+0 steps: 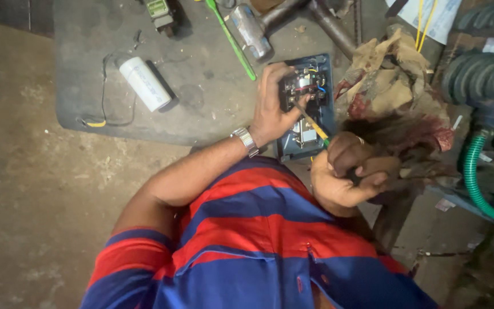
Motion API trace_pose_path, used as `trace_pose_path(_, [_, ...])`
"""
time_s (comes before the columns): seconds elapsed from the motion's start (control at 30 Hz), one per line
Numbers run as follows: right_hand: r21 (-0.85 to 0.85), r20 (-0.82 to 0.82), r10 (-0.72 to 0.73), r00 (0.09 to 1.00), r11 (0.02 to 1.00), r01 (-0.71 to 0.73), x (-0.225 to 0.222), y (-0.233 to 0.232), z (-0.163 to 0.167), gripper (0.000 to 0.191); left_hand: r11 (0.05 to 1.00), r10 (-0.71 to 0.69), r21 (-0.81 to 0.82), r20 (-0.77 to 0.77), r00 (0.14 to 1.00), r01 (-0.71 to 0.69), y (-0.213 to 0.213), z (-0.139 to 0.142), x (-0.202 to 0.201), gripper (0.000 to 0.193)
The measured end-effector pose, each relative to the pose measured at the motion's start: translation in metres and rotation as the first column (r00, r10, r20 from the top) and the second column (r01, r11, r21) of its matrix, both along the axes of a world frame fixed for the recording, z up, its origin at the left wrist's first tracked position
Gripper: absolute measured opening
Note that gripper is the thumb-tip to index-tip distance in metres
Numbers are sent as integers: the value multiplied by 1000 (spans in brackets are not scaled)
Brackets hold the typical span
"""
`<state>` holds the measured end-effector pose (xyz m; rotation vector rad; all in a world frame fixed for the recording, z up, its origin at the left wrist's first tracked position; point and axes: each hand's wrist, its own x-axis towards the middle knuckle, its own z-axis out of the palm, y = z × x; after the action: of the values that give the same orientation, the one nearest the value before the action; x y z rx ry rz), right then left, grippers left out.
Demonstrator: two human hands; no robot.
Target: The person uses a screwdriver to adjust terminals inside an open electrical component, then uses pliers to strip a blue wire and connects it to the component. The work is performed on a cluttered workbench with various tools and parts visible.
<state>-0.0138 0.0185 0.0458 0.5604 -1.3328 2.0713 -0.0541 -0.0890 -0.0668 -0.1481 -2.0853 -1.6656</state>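
At frame centre, the left hand (273,106) steadies the open switch box (307,109), fingers curled over its edge, while the right hand (344,174), fist closed around the screwdriver (314,125), works an inner terminal screw; next calls for steady tip seating.

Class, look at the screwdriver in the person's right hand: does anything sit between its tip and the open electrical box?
Nothing visible does. The right hand holds the screwdriver, whose shaft runs straight into the electrical box. The left hand grips the box's left edge, beside the shaft, not across it.
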Motion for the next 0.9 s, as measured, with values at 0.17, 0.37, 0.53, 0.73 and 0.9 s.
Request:
trace_pose_path(0.17, [58,71,-21,997,998,17,7,8,-1,34,1000,-4,31,-7,1000,4,-3,4,8,68])
trace_pose_path(0.37, [-136,41,238,970,964,-230,3,17,13,34,991,129,-41,-8,992,-129,-9,12,17,70])
trace_pose_path(0.53, [90,-24,232,972,969,-229,-24,8,8,35,985,156,-80,42,987,-152,-8,14,21,59])
trace_pose_path(0.73, [128,36,288,957,948,-290,-28,9,9,35,979,152,-147,73,986,-140,-10,7,24,49])
trace_pose_path(0.9, [174,79,412,908,891,-419,-42,12,16,32,979,148,-151,68,987,-136,-9,5,25,48])
